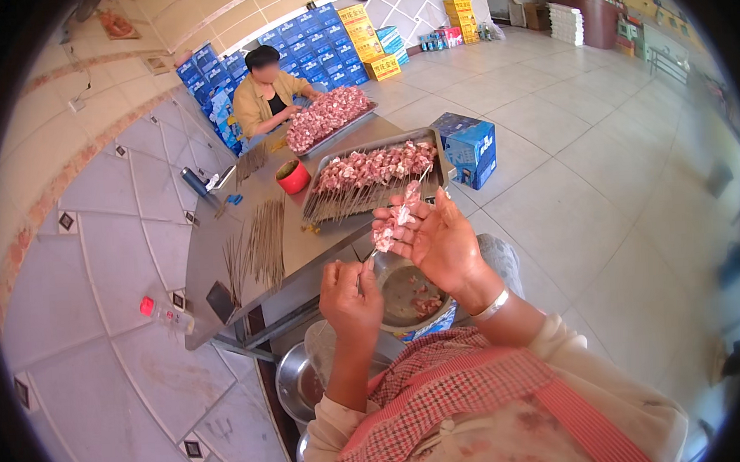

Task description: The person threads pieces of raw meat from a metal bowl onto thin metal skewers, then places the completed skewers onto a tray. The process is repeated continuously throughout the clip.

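My left hand [351, 294] grips the bare lower end of a thin skewer between thumb and fingers. Chunks of raw meat [400, 220] are threaded along that skewer, which slants up to the right. My right hand [436, 247], palm up, supports the meat on its curled fingers; a silver bracelet circles its wrist. Below both hands, a metal bowl [410, 291] holds a few loose meat pieces. Just beyond them, a metal tray [375, 209] carries a row of finished-looking meat skewers [376, 165], their bare ends towards me.
Bare skewers [266, 242] lie on the metal table [309, 246] near a red container [293, 177]. Across it, a person [271, 99] sits by another heaped meat tray [335, 139]. A blue carton [465, 149] stands on the floor. Another metal bowl [296, 380] sits low at left.
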`<state>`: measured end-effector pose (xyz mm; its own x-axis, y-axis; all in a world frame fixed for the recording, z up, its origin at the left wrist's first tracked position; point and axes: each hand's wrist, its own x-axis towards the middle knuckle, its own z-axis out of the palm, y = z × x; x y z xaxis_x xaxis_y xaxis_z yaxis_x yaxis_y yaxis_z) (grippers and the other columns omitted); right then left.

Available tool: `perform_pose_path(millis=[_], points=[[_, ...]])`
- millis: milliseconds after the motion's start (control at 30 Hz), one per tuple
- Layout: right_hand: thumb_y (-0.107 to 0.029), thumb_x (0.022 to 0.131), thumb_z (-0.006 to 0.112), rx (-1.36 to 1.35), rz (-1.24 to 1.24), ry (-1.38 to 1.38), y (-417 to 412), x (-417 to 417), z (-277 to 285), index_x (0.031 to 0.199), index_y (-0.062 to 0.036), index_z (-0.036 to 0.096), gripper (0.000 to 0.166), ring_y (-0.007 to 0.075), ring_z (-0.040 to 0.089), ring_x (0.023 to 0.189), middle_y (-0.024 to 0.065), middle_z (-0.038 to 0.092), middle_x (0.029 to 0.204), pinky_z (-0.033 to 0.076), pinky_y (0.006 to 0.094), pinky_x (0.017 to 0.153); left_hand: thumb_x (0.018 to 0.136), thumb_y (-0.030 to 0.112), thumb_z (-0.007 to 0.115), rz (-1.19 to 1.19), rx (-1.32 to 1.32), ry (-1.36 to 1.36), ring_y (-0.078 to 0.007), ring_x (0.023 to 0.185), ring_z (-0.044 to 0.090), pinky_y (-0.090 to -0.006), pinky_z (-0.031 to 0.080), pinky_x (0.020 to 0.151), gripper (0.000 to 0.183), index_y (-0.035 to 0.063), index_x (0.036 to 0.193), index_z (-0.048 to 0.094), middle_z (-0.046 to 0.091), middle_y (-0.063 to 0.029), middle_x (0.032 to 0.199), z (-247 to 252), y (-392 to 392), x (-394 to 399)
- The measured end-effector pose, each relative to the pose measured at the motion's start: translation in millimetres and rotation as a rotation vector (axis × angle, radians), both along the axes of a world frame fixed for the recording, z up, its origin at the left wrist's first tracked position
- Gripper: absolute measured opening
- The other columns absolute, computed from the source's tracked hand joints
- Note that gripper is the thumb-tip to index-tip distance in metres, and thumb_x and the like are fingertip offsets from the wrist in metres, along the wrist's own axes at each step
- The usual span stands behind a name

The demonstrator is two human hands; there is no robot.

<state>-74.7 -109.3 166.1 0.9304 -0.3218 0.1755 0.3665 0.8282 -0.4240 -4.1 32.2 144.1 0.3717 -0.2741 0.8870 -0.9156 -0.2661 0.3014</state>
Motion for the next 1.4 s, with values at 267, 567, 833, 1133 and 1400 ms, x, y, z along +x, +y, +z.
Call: perform_pose_path(millis=[267,567,833,1133,1400], points=[[-0.046,0.094,0.018,0.014,-0.022,0.109,-11,21,-19,0.111,0.0002,0.047,0.057,0.0296,0.053,0.100,0.0203,0.054,0.111,0.041,0.0446,0.090,0.076,0.013,0.067,-0.126,0.143,0.710,-0.0122,0.046,0.040,-0.0266,0.032,0.043,0.024,-0.0017,0.062,0.053,0.043,-0.0067,0.051,-22,6,16],[-0.044,0.094,0.019,0.155,0.029,0.105,-29,52,-58,0.110,0.0015,0.047,0.056,0.0290,0.053,0.097,0.0209,0.054,0.110,0.041,0.0458,0.089,0.077,0.013,0.066,0.007,0.139,0.440,-0.0178,0.044,0.043,-0.0295,0.033,0.043,0.023,0.0003,0.062,0.055,0.046,-0.0085,0.053,-36,-9,29],[-0.048,0.093,0.028,0.131,-0.035,0.222,-52,51,-79,0.127,-0.0020,0.034,0.058,0.0316,0.049,0.108,0.0211,0.047,0.120,0.040,0.0451,0.092,0.076,0.011,0.066,0.042,0.266,0.408,-0.0210,0.050,0.050,-0.0326,0.037,0.048,0.016,0.0010,0.066,0.057,0.050,-0.0095,0.058,-44,-37,39],[-0.042,0.094,0.034,-0.390,-0.304,0.420,-65,54,-174,0.117,0.0022,0.047,0.051,0.0211,0.056,0.095,0.0133,0.056,0.106,0.044,0.0328,0.084,0.079,0.003,0.058,0.006,0.236,0.559,-0.0120,0.057,0.050,-0.0253,0.042,0.054,0.009,-0.0017,0.086,0.062,0.054,-0.0046,0.067,-42,-100,139],[-0.036,0.092,0.041,-0.310,-0.035,0.568,-70,72,-244,0.100,0.0022,0.056,0.041,0.0124,0.055,0.073,0.0073,0.060,0.083,0.045,0.0272,0.065,0.068,-0.007,0.049,0.017,0.222,1.001,-0.0130,0.062,0.054,-0.0263,0.042,0.057,0.029,-0.0022,0.093,0.063,0.060,-0.0071,0.070,-65,-207,209]])
